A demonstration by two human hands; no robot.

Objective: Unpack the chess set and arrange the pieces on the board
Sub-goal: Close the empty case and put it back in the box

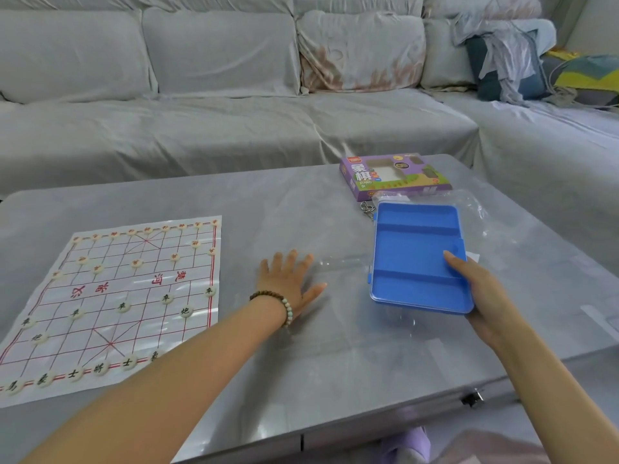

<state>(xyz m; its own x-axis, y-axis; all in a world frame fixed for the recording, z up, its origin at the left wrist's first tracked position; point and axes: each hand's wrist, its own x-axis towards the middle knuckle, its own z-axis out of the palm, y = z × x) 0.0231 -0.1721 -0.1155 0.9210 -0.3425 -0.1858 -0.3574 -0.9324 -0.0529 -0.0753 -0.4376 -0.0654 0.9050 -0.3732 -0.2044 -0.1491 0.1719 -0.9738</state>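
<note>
A white paper board (110, 306) with red grid lines lies flat at the left of the grey table (268, 202). Several cream round pieces (123, 307) stand on its crossings, red-marked ones along the far rows and black-marked ones nearer me. My left hand (289, 279), with a bead bracelet on the wrist, rests flat with spread fingers on the clear lid (338, 272) beside the tray. My right hand (475, 289) grips the right edge of the blue plastic tray (412, 259), thumb on top; its three compartments hold nothing.
The purple cardboard game box (392, 177) lies at the table's far right edge, with a crumpled clear wrapper (469, 209) and a small metal chain (366, 209) next to it. A grey covered sofa (234, 95) runs behind the table.
</note>
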